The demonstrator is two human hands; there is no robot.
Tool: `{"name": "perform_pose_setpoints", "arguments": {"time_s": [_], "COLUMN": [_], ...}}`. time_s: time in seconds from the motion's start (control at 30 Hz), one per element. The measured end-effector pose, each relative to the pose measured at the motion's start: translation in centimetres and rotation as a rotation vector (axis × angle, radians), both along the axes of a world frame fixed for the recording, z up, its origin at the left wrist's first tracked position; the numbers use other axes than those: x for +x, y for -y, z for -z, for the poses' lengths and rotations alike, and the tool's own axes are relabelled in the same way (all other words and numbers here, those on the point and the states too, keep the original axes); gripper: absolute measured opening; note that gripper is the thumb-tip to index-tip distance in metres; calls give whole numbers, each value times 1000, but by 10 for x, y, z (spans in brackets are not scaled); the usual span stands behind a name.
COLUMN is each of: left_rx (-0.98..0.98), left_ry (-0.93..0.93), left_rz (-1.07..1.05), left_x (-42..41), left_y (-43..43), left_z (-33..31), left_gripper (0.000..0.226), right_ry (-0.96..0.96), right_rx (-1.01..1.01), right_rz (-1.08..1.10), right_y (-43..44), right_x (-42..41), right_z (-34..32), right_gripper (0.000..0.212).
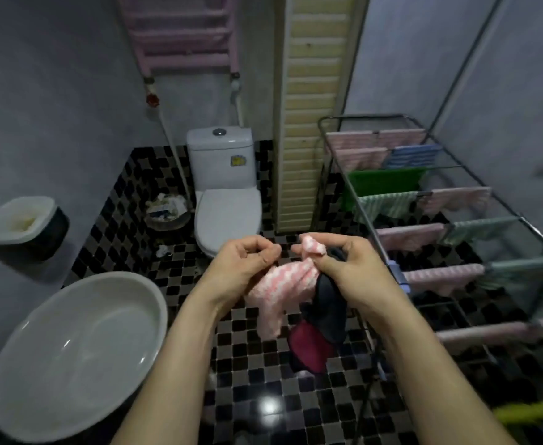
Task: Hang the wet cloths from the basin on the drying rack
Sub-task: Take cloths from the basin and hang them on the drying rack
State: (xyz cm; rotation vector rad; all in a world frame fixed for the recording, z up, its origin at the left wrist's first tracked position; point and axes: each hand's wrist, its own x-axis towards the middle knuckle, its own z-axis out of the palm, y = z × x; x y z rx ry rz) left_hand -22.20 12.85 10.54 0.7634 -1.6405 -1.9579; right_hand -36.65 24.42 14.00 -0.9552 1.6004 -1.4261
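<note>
Both hands are raised in the middle of the view with a pink-and-white striped cloth (279,287) bunched between them. My right hand (344,268) grips one end of that cloth and also holds a black and dark red cloth (324,319), which hangs below it. My left hand (247,264) pinches the pink cloth's other side with thumb and fingers. The grey basin (80,354) stands at the lower left, and nothing shows inside it. The metal drying rack (450,226) stretches along the right, with several pink, blue and green cloths draped over its bars.
A white toilet (225,194) stands straight ahead, with a full waste basket (165,210) to its left. A lidded bin (22,223) hangs on the left wall. The floor is black-and-grey mosaic tile. A slatted wooden column (311,107) rises behind the rack.
</note>
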Motion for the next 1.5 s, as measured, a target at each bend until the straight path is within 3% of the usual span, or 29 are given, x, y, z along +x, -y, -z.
{"name": "perform_pose_setpoints", "arguments": {"time_s": [0.07, 0.17, 0.33, 0.5, 0.57, 0.67, 0.9, 0.97, 1.07, 1.2, 1.3, 1.4, 1.5], "left_rx": [53, 19, -1, 148, 139, 12, -397, -448, -422, -517, -649, -761, -707], "left_ry": [-44, 75, 33, -78, -18, 86, -37, -83, -128, -94, 9, 221, 241], "left_rz": [166, 419, 439, 482, 615, 761, 397, 292, 283, 443, 505, 585, 554], "left_x": [-16, -48, -93, -125, -138, -154, -183, -185, -189, -197, -214, -230, -248], "left_y": [-9, -36, -66, -86, -96, -103, -90, -79, -50, -23, 6, 38, 62], "left_z": [-3, -10, -27, -32, -33, -38, -57, -63, -68, -74, -77, -76, -75], "left_gripper": [19, 32, 20, 27, 33, 22, 12, 13, 15, 16, 15, 15, 16], "right_ry": [-8, -36, -68, 22, 7, -60, -371, -295, -14, 12, -117, -468, -804], "right_rx": [-38, -90, -115, -168, -159, -126, -27, -68, -133, 4, 36, 159, 260], "right_rz": [3, 86, 282, 366, 396, 447, 626, 652, 677, 802, 779, 705, 657], "right_y": [-14, -44, -86, -111, -121, -129, -126, -119, -107, -85, -60, -49, -34], "right_x": [-7, -26, -59, -81, -89, -98, -116, -121, -128, -143, -157, -175, -196], "right_z": [-6, -14, -19, -23, -25, -27, -32, -32, -34, -33, -42, -55, -66], "right_gripper": [16, 16, 24, 21, 26, 34, 35, 32, 24, 14, 24, 17, 20]}}
